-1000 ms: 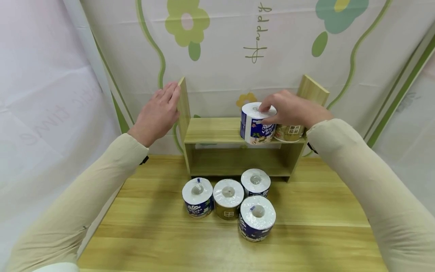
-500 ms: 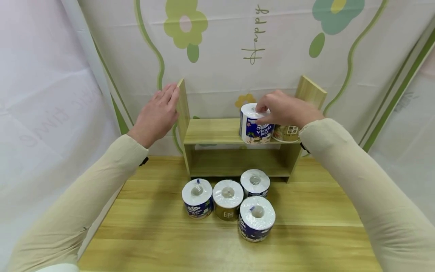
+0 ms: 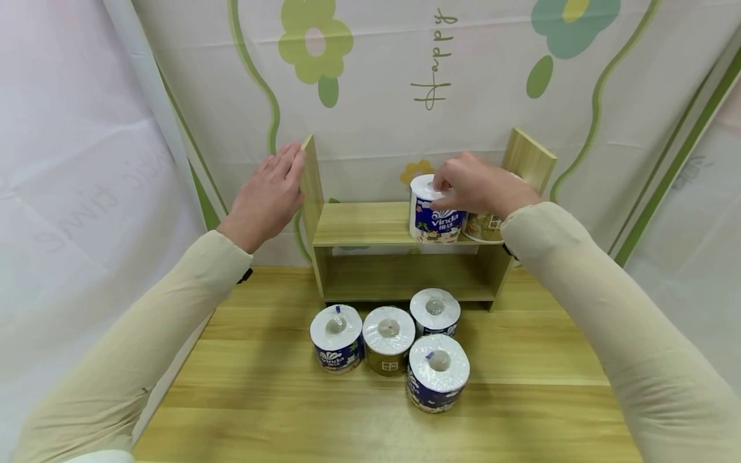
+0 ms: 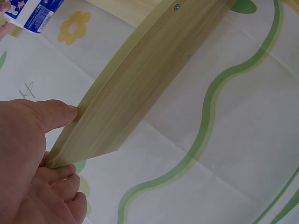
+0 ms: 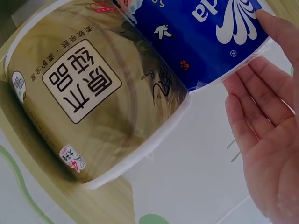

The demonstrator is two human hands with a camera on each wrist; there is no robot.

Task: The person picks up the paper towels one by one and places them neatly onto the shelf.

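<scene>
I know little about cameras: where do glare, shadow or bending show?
Head view: glints on the front roll, soft shadows on the table; left wrist view: dimmer, the board looks bowed; right wrist view: also dim, shadow beside the gold roll.

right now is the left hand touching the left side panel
Touching: the left wrist view shows the left hand, thumb against the left side panel, fingers at its corner.

Place: curtained-off spot; home, shop or lab unclear
Curtain (image 3: 376, 116): flower print, "Happy" lettering behind; sides hung too
Worktop (image 3: 243, 405): wood-grain
Shelf (image 3: 365, 222): small, wooden, toilet rolls (image 3: 388, 350) about
</scene>
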